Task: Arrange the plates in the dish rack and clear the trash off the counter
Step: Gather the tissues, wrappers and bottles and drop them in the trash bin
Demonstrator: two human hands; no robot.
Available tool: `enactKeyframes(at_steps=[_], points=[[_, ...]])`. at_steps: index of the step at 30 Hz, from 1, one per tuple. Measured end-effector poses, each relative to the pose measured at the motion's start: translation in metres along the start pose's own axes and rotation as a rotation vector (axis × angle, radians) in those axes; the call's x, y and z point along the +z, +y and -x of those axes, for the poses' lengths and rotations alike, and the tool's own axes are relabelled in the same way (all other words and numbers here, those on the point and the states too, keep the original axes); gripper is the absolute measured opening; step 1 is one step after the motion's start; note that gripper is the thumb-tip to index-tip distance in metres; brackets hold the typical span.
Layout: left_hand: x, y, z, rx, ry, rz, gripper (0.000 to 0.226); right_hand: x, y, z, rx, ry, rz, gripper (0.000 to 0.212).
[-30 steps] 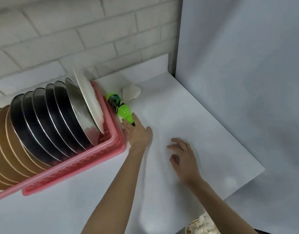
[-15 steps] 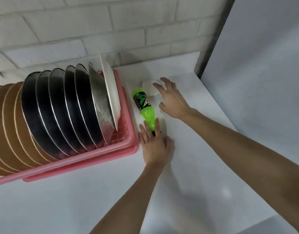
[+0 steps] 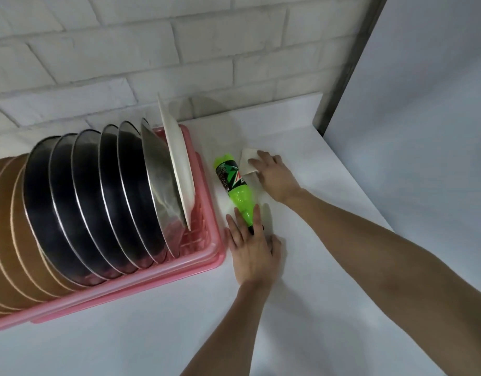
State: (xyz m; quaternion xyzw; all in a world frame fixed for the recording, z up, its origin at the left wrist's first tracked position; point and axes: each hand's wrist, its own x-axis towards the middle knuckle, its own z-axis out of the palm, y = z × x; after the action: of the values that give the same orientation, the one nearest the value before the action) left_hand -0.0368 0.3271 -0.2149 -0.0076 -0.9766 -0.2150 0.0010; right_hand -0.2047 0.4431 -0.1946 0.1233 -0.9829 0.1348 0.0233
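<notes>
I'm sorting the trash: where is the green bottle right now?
In the head view, the green bottle lies on the counter just right of the pink dish rack, its neck between fingers of the left hand.

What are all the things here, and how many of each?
dish rack: one, pink, on the counter's left side
brown plates: several, overlapping too much to count, at the rack's left end
metal plates: several, silver, standing in the middle of the rack
white plate: one, at the rack's right end
bottle: one, green, lying beside the rack
paper scrap: one, cream, right of the bottle
counter: one, white
brick wall: one, white, behind the rack
left hand: one, fingers straight, touching the bottle's neck
right hand: one, fingers resting on the paper scrap
</notes>
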Motion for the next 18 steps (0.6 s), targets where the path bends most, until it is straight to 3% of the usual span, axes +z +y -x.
enactKeyframes(at_steps=[4, 11, 15, 18], points=[[-0.005, 0.001, -0.002, 0.007, -0.016, 0.072, 0.069, 0.007, 0.010, 0.057, 0.058, 0.153, -0.117, 0.041], [-0.005, -0.008, -0.001, 0.059, 0.012, 0.149, 0.044, 0.015, -0.013, 0.178, 0.195, 0.283, -0.244, 0.039], [-0.013, -0.022, 0.021, 0.242, 0.088, 0.326, 0.040, 0.007, -0.031, 0.236, 0.285, 0.350, -0.403, 0.031], [-0.021, -0.026, 0.070, 0.301, 0.039, 0.446, 0.043, -0.005, -0.045, 0.281, 0.373, 0.373, -0.542, 0.028]])
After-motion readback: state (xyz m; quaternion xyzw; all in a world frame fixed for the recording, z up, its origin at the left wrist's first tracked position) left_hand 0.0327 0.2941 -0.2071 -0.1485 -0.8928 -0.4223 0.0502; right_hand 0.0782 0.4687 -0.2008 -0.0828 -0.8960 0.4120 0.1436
